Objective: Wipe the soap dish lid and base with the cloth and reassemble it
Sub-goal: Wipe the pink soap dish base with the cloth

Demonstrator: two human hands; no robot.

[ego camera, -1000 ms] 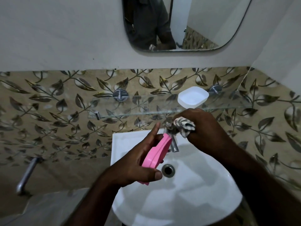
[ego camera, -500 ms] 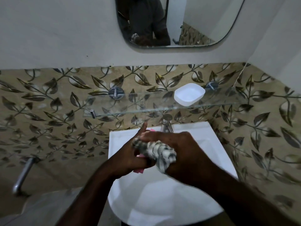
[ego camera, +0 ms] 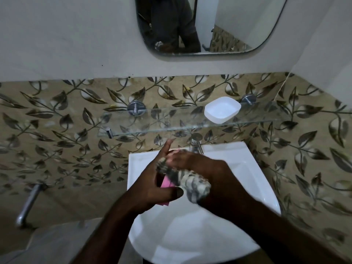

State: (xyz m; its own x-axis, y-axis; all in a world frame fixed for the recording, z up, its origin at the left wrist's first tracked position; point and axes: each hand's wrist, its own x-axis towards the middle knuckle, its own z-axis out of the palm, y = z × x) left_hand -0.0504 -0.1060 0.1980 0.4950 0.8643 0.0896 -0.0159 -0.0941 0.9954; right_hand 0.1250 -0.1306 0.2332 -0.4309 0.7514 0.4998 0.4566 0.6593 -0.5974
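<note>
The pink soap dish part (ego camera: 168, 182) is held on edge over the far half of the sink (ego camera: 249, 159), mostly hidden between the two hands; only a strip of its face and a near corner show. The cloth (ego camera: 192, 182), bunched and patterned grey and white, is pressed against its right face. The white soap dish part (ego camera: 222, 109) sits apart from it, hollow side up, on the right stretch of the glass shelf (ego camera: 171, 121), just beside the right bracket.

The tap (ego camera: 196, 143) stands just beyond the fingertips, close to the right hand; the shelf's front edge runs above it. Nearer than the hands the white bowl of the sink lies open; to the left the sink's edge is close to the left wrist.

The sink is fixed to a wall of leaf-patterned tiles (ego camera: 57, 121); a mirror (ego camera: 238, 21) hangs on the plain wall above; a metal pipe (ego camera: 28, 202) slants down at the far left.

The left hand (ego camera: 150, 189) grips the pink part, thumb laid across its near end and forefinger straight, pointing away; its other fingers are hidden. The right hand (ego camera: 211, 174) comes in from the right, fingers curled round the cloth, knuckles up; motion blurs its fingertips.
</note>
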